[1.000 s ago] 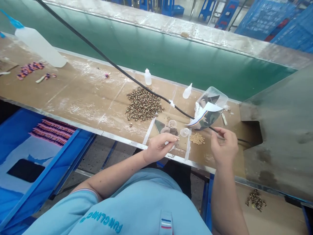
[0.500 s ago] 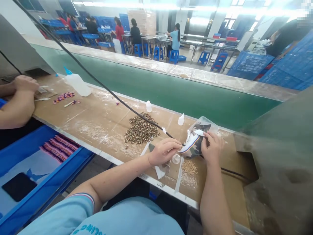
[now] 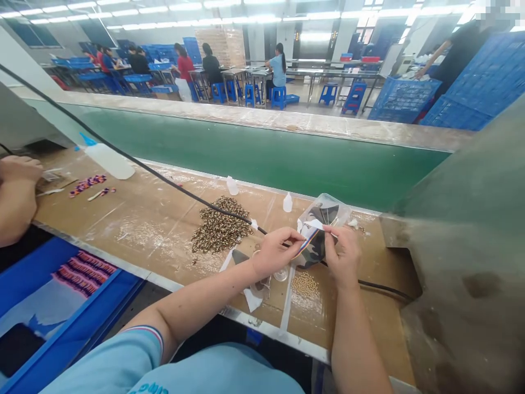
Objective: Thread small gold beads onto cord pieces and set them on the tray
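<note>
Left hand (image 3: 279,254): thumb and forefinger are pinching together beside the striped edge of a camouflage cloth (image 3: 315,253); a tiny piece (image 3: 304,239) seems to be sitting between the tips, too small to identify; right hand (image 3: 345,253): thumb and fingers are closing in a pinch on the end of a white slip (image 3: 313,224); the cloth is lying between the hands, against a clear container (image 3: 343,210); pale beads (image 3: 304,284) and a round clear dish (image 3: 281,274) are resting nearer the person; a heap of dark-and-gold pieces (image 3: 223,225) is lying leftward; step in hand, by judgement: both hands are handling small parts at the cloth; the next move is probably calling for steady fingertips and a light pinch.
</note>
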Demonstrator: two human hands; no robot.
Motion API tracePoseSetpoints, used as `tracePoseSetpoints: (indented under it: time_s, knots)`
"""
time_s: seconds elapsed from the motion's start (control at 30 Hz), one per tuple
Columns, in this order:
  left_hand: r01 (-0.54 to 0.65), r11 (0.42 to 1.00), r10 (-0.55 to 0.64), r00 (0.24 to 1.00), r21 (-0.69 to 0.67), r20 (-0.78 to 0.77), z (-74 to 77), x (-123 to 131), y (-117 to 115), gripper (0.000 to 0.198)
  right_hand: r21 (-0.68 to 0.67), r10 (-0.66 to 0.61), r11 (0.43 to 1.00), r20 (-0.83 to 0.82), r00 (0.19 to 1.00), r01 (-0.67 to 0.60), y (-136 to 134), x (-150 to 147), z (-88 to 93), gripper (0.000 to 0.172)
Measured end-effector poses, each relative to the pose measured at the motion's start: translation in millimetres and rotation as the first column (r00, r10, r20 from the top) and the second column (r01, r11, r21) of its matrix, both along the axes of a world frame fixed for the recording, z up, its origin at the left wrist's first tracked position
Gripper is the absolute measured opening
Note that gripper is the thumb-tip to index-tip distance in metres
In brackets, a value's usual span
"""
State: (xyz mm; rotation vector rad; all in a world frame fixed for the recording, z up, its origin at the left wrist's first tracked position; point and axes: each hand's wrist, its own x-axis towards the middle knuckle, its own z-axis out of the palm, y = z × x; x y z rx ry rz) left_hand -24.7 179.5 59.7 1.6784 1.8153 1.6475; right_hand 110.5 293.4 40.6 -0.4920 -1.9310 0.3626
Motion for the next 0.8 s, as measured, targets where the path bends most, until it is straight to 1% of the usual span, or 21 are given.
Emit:
tracePoseSetpoints:
  time_s: [0.07,0.13,0.17,0.23,0.3,0.37,0.47,0.63,0.8]
  knots:
    - [0.042,0.997,-0.026,0.976,-0.072,0.218,1.8,3,7,0.006,-0.033,0.116,0.993,-0.008,0.993,-0.116,-7,1,6.5,0.018]
    - [0.097,0.992,-0.058,0.919,-0.080,0.390,2.2,6,14,0.008,-0.054,0.197,0.979,0.017,0.980,-0.196,-10,2,9.3,0.022]
    - [0.111,0.991,-0.067,0.893,-0.074,0.445,1.8,6,16,0.009,-0.057,0.225,0.973,0.035,0.974,-0.222,-10,3,9.6,0.024]
    - [0.115,0.991,-0.065,0.863,-0.070,0.501,0.5,7,20,0.012,-0.041,0.238,0.971,0.068,0.969,-0.236,-10,3,9.2,0.026]
    - [0.090,0.992,-0.039,0.874,-0.084,0.484,-0.8,7,21,0.013,-0.001,0.204,0.979,0.091,0.975,-0.205,-9,2,8.1,0.026]
    - [0.065,0.992,-0.015,0.913,-0.107,0.407,-1.2,8,20,0.012,0.042,0.161,0.985,0.104,0.982,-0.166,-7,2,7.1,0.025]
    - [0.067,0.987,-0.022,0.955,-0.144,0.297,-0.4,10,17,0.010,0.078,0.125,0.988,0.118,0.985,-0.135,-6,1,6.5,0.023]
    - [0.054,0.984,-0.013,0.973,-0.171,0.232,-0.6,10,16,0.009,0.132,0.089,0.986,0.117,0.989,-0.104,-6,-2,5.8,0.022]
    - [0.020,0.985,0.016,0.978,-0.171,0.208,-2.0,8,17,0.008,0.127,0.077,0.988,0.109,0.991,-0.091,-5,-3,2.0,0.023]
